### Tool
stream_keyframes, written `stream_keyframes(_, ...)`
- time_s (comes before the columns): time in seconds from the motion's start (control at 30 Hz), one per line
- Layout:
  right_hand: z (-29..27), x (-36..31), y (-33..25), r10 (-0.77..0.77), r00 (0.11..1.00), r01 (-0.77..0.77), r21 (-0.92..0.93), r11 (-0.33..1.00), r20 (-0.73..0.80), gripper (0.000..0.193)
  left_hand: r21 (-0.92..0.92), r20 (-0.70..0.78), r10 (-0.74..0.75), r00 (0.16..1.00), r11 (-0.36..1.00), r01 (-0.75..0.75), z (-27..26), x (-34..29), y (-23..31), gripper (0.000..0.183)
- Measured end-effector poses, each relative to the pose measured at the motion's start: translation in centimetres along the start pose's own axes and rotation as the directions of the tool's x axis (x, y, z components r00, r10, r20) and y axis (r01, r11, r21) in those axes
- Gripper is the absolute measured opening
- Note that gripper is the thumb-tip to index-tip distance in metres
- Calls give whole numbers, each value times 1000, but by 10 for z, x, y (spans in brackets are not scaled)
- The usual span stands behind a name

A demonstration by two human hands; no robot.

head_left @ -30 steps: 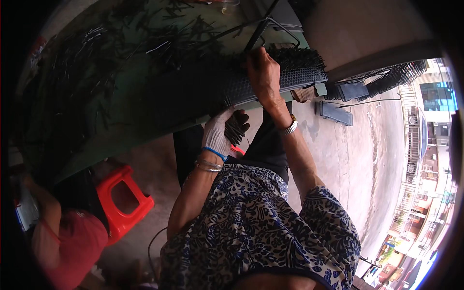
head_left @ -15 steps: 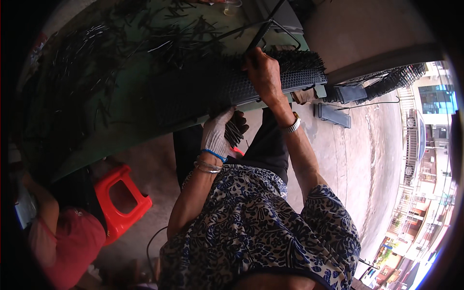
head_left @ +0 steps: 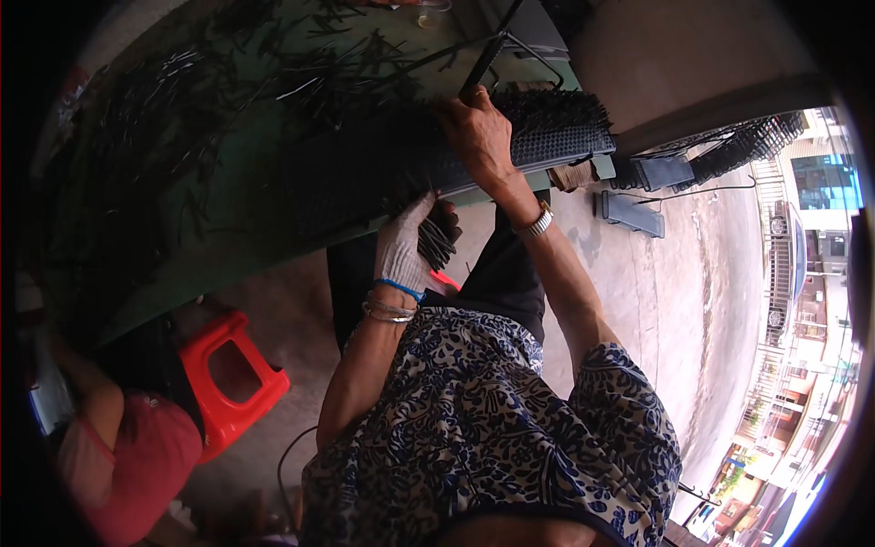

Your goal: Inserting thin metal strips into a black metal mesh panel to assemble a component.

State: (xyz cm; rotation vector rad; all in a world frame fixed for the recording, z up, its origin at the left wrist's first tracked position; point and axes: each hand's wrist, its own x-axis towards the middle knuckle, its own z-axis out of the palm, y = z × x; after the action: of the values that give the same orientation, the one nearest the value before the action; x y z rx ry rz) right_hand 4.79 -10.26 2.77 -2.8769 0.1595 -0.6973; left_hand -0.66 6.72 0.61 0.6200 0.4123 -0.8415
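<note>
My left hand [head_left: 402, 244], in a white knitted glove with dark fingertips, is closed around a bundle of thin dark strips [head_left: 437, 244]. It is at the near edge of a long dark panel [head_left: 565, 148] dotted with small holes. Dark strips stand up like bristles [head_left: 570, 111] along the panel's far right part. My bare right hand [head_left: 480, 139], a watch on its wrist, is over the panel with fingers bent and pressed together. Whatever is in those fingers is hidden. A dark bar [head_left: 483, 66] rises just beyond it.
The green table [head_left: 246, 264] carries heaps of loose dark strips [head_left: 173, 100]. Folded cardboard [head_left: 573, 176] is under the panel's right end. A red stool [head_left: 232, 383] is on the left, near a person in a red top [head_left: 150, 460]. Grey box-shaped pieces [head_left: 629, 214] are on the right.
My right hand has moved a little left along the panel. My left hand has shifted slightly, and its bundle of strips is tilted and shows more.
</note>
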Motion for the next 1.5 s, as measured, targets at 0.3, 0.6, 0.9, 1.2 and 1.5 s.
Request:
stream_keyframes(0.3, -41, -34, -6, -99, 862, -371, 754, 542, 496, 24, 196, -27, 13, 1000, 981, -7, 8, -8, 6, 17)
stream_keyframes(0.6, -57, -30, 1, -53, 798, -509, 719, 474, 600, 10, 197, 38, 40, 998, 979, -47, 7, -1, 1, 20)
stream_keyframes(0.9, -41, -14, 8, 215, 973, -127, 582, 803, -83, 6, 23, 23, -93, 995, 995, 93, 10, 7, -3, 18)
stream_keyframes(1.2, -25, -10, 8, 179, 968, -84, 445, 892, -177, 6, -58, -53, -75, 996, 996, 72, 0, 15, -12, 9)
stream_keyframes(1.5, -28, -2, 14, 71, 989, -32, 278, 960, -132, 11, -96, -46, -51, 998, 994, 47, -4, 11, -14, 12)
